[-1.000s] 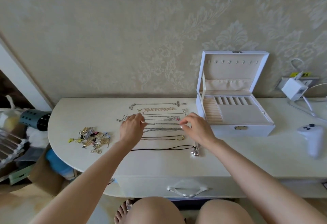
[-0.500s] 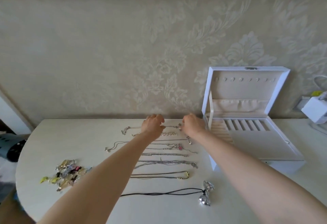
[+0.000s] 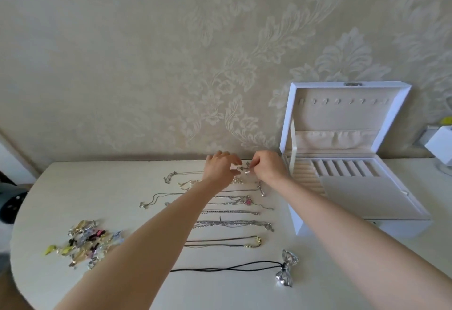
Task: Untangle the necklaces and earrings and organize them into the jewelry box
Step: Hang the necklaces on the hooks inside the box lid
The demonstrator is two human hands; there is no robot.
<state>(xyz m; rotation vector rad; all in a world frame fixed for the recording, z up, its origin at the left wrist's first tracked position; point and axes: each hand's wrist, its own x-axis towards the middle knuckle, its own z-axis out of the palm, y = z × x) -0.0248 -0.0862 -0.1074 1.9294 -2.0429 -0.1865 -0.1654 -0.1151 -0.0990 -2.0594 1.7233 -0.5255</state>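
Note:
Several necklaces lie in parallel rows on the white table (image 3: 61,194). At the far end of the rows, both hands meet over the farthest necklace (image 3: 171,176), a thin silver chain. My right hand (image 3: 266,167) pinches its cross pendant (image 3: 244,169). My left hand (image 3: 220,167) has curled fingers at the same pendant. The nearest row is a black cord necklace with a silver bow pendant (image 3: 286,271). A heap of earrings (image 3: 83,242) sits at the left. The white jewelry box (image 3: 352,162) stands open on the right, its beige compartments holding nothing.
A white charger block (image 3: 440,143) is plugged in at the far right. A dark round object (image 3: 12,202) shows past the table's left edge. The patterned wall runs right behind the table.
The camera has moved closer and tilted up. Both hands travelled from the middle rows to the farthest necklace and now close on its cross pendant.

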